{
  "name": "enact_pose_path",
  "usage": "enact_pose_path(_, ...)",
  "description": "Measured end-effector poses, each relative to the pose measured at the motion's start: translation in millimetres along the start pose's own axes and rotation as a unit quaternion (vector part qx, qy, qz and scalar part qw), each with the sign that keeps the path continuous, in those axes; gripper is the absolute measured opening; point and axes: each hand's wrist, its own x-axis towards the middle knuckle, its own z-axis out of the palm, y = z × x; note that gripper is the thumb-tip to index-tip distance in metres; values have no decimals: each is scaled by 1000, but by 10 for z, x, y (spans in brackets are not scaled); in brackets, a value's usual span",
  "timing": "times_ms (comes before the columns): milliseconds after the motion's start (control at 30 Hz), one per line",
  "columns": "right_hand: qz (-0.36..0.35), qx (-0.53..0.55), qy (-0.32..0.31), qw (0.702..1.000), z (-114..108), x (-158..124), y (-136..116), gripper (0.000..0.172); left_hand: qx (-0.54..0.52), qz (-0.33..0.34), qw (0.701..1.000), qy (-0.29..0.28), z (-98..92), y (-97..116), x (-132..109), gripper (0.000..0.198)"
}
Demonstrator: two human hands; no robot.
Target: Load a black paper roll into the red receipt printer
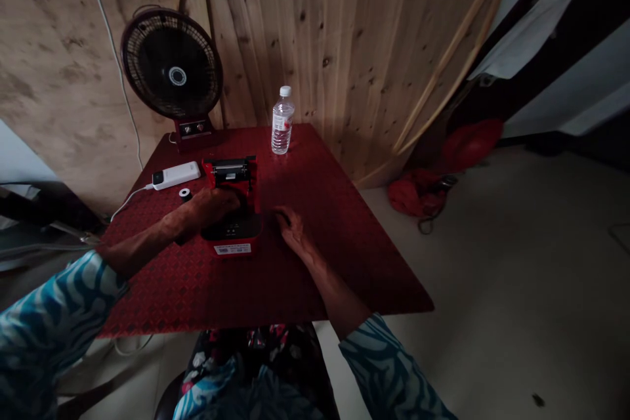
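A red and black printer stands on the table with its lid raised at the back and a white label on its front. My left hand reaches from the left over the printer's open middle. Its fingertips dip into the dark inside, so I cannot make out what they touch. My right hand is just right of the printer, fingers loosely bent and apart, with nothing seen in it. A small white-ended roll stands left of the printer, close to my left hand.
The table has a red patterned cover. A white power bank with a cable lies at the left. A clear water bottle stands at the back, and a dark fan at the back left. Wooden boards lean behind.
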Motion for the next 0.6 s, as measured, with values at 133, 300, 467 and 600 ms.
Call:
enact_pose_path(133,8,3,12,1000,45,59,67,23,81,88,992,30,-54,38,-114,29)
enact_pose_path(300,1,8,-14,1000,9,67,90,23,181,204,958,92,73,97,-382,28)
enact_pose_path(467,14,27,9,999,-32,81,-6,25,218,241,930,174,244,101,-589,25)
enact_pose_path(600,22,99,3,995,11,389,-299,41,226,242,924,191,285,79,-701,26)
